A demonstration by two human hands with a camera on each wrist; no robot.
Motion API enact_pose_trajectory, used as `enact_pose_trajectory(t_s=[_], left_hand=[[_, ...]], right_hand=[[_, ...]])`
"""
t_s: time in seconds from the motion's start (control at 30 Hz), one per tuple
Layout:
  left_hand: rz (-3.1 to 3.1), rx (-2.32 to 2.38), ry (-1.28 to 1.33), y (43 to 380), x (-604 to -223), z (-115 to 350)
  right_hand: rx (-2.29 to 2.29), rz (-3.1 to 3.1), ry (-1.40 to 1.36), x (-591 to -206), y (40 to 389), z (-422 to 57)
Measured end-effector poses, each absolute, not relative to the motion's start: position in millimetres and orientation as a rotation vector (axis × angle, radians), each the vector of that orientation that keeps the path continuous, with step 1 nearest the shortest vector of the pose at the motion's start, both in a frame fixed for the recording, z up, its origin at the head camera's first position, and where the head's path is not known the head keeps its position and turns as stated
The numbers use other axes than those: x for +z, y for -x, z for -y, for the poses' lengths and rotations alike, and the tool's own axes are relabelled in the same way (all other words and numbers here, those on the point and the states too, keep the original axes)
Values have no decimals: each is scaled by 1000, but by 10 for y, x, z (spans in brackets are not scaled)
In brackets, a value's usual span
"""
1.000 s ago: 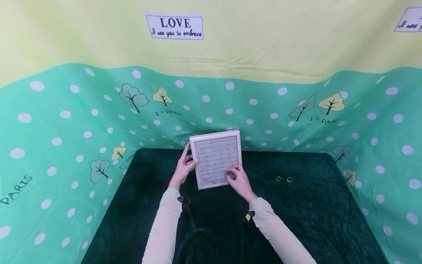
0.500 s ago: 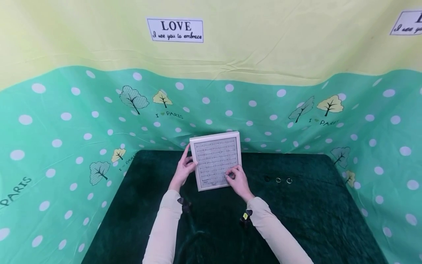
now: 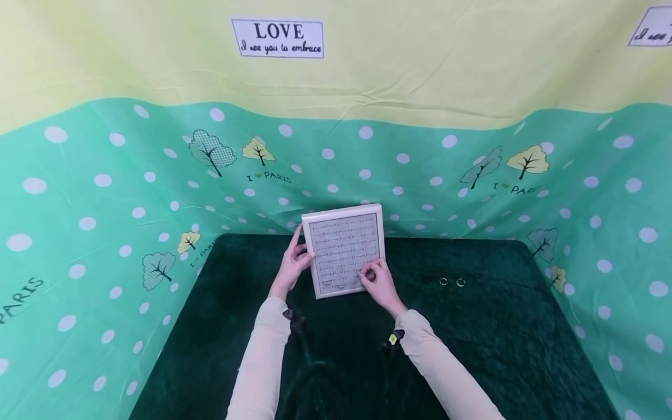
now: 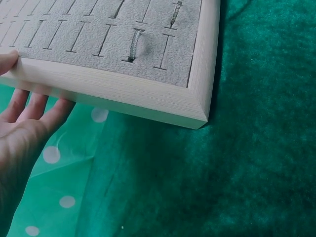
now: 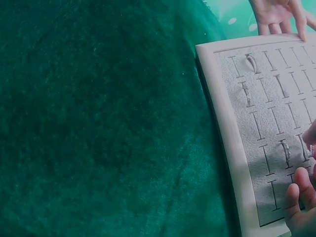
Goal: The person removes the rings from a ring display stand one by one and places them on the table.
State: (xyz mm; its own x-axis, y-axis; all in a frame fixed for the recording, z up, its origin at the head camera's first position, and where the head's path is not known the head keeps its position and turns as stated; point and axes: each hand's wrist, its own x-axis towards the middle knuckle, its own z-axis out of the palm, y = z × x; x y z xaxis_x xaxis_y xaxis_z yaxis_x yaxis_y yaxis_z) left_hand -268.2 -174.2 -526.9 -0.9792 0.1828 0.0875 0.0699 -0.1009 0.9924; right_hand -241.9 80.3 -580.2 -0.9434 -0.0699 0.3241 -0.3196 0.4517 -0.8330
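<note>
A pale wood-framed ring tray [image 3: 343,251] with a grey slotted pad stands tilted up on the dark green cloth. My left hand [image 3: 291,268] grips its left edge, thumb on the frame and fingers behind it. Near the lower right of the pad, my right hand [image 3: 380,286] pinches a small silver ring [image 5: 312,150] between thumb and forefinger, mostly covered by the fingers. Several rings sit in slots, among them a silver braided-looking ring [image 4: 134,45] and a patterned ring [image 4: 176,15]. Another seated ring [image 5: 286,153] is beside my right fingers.
On the cloth to the right lie a gold-toned ring [image 3: 443,282], a silvery ring [image 3: 461,282] and a dark round item [image 3: 424,280], hard to make out. A green dotted curtain [image 3: 336,163] hangs behind the table and along both sides.
My right fingertips shift slightly at the lower right of the pad, still pinching. My left hand and the tray keep their place; the head view tilts a little.
</note>
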Motion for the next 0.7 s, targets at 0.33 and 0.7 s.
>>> enact_pose_trajectory(t_s=[0.33,0.7], left_hand=[[-2042,2268,-268,2668,-5267,1737],[-2042,2259,-274,2676,-5275,1735]], right_hand=[[1653,2437,-332,-5777,2334,-841],[1671,2431,-293,-5791,2255,-903]])
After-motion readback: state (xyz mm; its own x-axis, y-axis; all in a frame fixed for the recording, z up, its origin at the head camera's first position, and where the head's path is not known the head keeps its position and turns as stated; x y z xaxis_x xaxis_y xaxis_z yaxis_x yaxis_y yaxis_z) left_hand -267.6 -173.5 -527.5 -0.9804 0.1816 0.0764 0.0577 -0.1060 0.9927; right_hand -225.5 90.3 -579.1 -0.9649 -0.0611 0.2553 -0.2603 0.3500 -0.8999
